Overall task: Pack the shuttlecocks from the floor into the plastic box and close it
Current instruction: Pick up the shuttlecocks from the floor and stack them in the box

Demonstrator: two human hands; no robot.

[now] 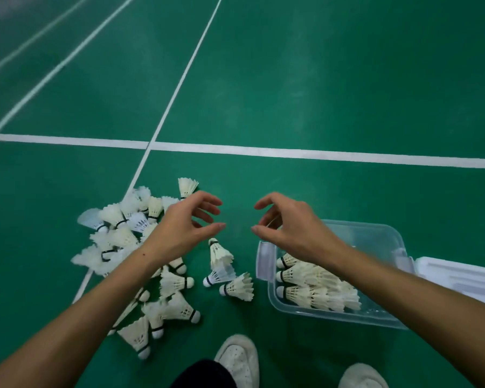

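No text, label, brand or number can be read anywhere. The shuttlecocks (140, 264) on the floor at left carry only dark bands near their corks, and the box (375, 317) at right shows no legible marking.

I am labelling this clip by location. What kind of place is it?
Most likely an indoor badminton court: a green floor with white lines, and many shuttlecocks beside a box.

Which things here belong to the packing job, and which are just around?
Job: loose shuttlecocks on the floor; plastic box, partly filled; white lid beside it; left hand and right hand, both empty.
Just around: white court lines; white shoes.
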